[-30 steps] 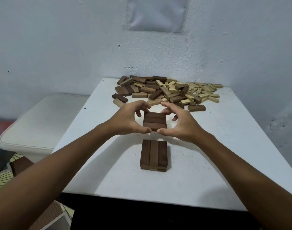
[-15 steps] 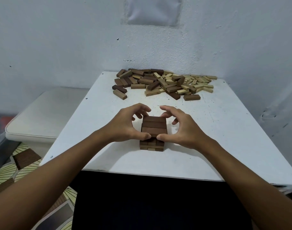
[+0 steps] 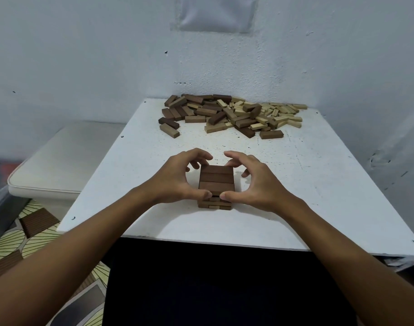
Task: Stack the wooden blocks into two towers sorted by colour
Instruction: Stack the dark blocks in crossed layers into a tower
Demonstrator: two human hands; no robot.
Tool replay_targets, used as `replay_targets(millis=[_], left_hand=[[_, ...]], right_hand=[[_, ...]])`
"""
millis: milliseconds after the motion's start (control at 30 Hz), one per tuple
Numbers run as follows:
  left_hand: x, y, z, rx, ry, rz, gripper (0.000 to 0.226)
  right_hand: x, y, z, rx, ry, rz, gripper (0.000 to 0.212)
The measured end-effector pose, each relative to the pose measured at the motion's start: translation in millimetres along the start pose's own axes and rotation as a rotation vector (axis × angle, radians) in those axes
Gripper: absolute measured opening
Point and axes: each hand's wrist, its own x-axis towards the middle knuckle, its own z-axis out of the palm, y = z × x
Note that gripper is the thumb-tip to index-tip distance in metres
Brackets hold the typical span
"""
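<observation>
A layer of three dark wooden blocks (image 3: 216, 180) lies crosswise on top of a low dark tower (image 3: 215, 204) near the table's front edge. My left hand (image 3: 177, 178) grips the layer from the left, thumb at its front edge and fingers curled over the back. From the right, my right hand (image 3: 254, 181) grips it in the same way. A loose pile of dark and light wooden blocks (image 3: 231, 114) lies at the far side of the white table (image 3: 307, 184), against the wall.
Left of the table stands a lower white cushioned surface (image 3: 60, 161). A patterned floor (image 3: 24, 243) shows below it. The wall closes off the table at the back and right. A single dark block (image 3: 271, 134) lies at the pile's near right edge.
Both hands brought the three-block layer toward me and down onto the lower layer. A second ago it was held above the table behind that layer. The camera view also shifted.
</observation>
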Motion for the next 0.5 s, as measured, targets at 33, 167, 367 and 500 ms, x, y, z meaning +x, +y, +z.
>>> replay_targets(millis=[33, 167, 367, 500], left_hand=[[-0.1, -0.1, 0.1, 0.004, 0.0, 0.0, 0.073], [0.0, 0.0, 0.6, 0.009, 0.001, -0.007, 0.072], [-0.1, -1.5, 0.7, 0.013, -0.001, -0.013, 0.073], [0.3, -2.2, 0.7, 0.01, -0.004, -0.014, 0.072]], right_hand=[[0.2, 0.2, 0.3, -0.001, 0.0, 0.0, 0.089], [0.6, 1.9, 2.0, -0.005, 0.002, 0.001, 0.09], [0.2, 2.4, 3.0, -0.01, 0.009, 0.003, 0.089], [-0.1, 3.0, 3.3, -0.011, 0.006, 0.004, 0.089]])
